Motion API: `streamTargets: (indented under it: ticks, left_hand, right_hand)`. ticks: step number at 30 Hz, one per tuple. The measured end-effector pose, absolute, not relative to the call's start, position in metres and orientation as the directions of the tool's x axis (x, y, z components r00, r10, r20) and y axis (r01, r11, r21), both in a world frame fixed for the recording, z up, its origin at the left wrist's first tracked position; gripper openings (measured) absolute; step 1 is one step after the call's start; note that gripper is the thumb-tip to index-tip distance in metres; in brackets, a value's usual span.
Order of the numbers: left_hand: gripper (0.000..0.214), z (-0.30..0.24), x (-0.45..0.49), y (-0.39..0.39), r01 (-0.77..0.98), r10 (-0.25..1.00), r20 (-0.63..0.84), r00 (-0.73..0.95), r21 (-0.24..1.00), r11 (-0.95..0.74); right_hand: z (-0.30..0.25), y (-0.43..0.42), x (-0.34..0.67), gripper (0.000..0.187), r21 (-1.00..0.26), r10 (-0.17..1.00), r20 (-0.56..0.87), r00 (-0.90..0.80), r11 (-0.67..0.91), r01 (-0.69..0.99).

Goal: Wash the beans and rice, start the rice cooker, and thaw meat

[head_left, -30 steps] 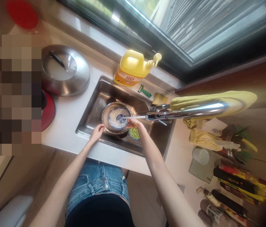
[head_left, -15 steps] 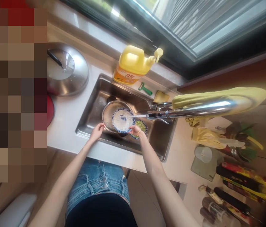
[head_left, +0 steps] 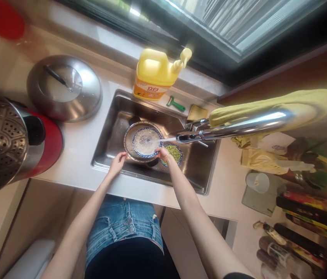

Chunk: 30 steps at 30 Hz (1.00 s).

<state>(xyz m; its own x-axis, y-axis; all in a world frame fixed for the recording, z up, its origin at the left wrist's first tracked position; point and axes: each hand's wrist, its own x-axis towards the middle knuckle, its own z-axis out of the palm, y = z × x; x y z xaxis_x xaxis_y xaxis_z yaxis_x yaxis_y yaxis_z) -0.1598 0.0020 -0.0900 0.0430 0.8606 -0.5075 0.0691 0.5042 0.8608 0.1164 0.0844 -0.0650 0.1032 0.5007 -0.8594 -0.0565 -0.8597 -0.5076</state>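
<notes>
Steel sink point(head_left: 113, 128) holds a pan point(head_left: 128, 140) with a plate point(head_left: 146, 140) in it, under water from the tap point(head_left: 238, 126). Right hand point(head_left: 161, 154) grips the plate's edge beside a bowl point(head_left: 172, 153) of green beans. Left hand point(head_left: 117, 162) bends its fingers at the pan's rim, grip unclear.

Both arms stretched forward, side by side.
The left hand point(head_left: 118, 161) curls loosely, palm down; the right hand point(head_left: 163, 154) pinches, fingers closed.

head cam | looks steeply down from above the sink point(head_left: 113, 128) | both hands far below, mid-frame | single view
</notes>
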Motion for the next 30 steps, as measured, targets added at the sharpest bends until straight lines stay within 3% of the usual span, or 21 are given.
streamTargets:
  ticks: [7, 9, 11, 14, 17, 20, 23, 26, 30]
  left_hand:
    - [0.026, -0.088, -0.154, 0.005, 0.081, 0.866, -0.5, 0.033, 0.865, 0.496]
    - [0.025, -0.087, -0.154, 0.005, 0.082, 0.865, -0.501, 0.033, 0.864, 0.497]
    - [0.025, -0.087, -0.153, 0.006, 0.077, 0.863, -0.503, 0.034, 0.863, 0.5]
    - [0.025, -0.089, -0.149, 0.009, 0.062, 0.86, -0.509, 0.037, 0.86, 0.506]
    - [0.025, -0.092, -0.143, 0.011, 0.047, 0.86, -0.508, 0.041, 0.861, 0.507]
    - [0.025, -0.094, -0.136, 0.013, 0.035, 0.862, -0.504, 0.046, 0.863, 0.503]
    - [0.025, -0.095, -0.132, 0.015, 0.026, 0.865, -0.498, 0.055, 0.867, 0.498]
    - [0.025, -0.095, -0.131, 0.014, 0.022, 0.869, -0.49, 0.065, 0.872, 0.49]
    - [0.026, -0.095, -0.128, 0.014, 0.026, 0.873, -0.481, 0.082, 0.877, 0.48]
  right_hand:
    - [-0.06, 0.092, 0.119, 0.07, -0.63, 0.619, -0.76, 0.2, -0.777, 0.013]
    - [-0.056, 0.091, 0.119, 0.073, -0.685, 0.689, -0.681, 0.248, -0.719, 0.117]
    - [-0.05, 0.087, 0.118, 0.075, -0.733, 0.801, -0.529, 0.281, -0.598, 0.325]
    - [-0.039, 0.073, 0.115, 0.078, -0.627, 0.882, -0.36, 0.305, -0.471, 0.621]
    - [-0.031, 0.059, 0.114, 0.082, -0.499, 0.861, -0.348, 0.37, -0.504, 0.705]
    - [-0.028, 0.05, 0.116, 0.083, -0.594, 0.836, -0.314, 0.451, -0.543, 0.594]
    - [-0.026, 0.044, 0.123, 0.083, -0.713, 0.702, -0.449, 0.553, -0.654, 0.252]
    - [-0.024, 0.031, 0.132, 0.076, -0.656, 0.558, -0.652, 0.513, -0.755, -0.013]
    - [-0.018, 0.004, 0.141, 0.061, -0.622, 0.524, -0.753, 0.398, -0.764, -0.173]
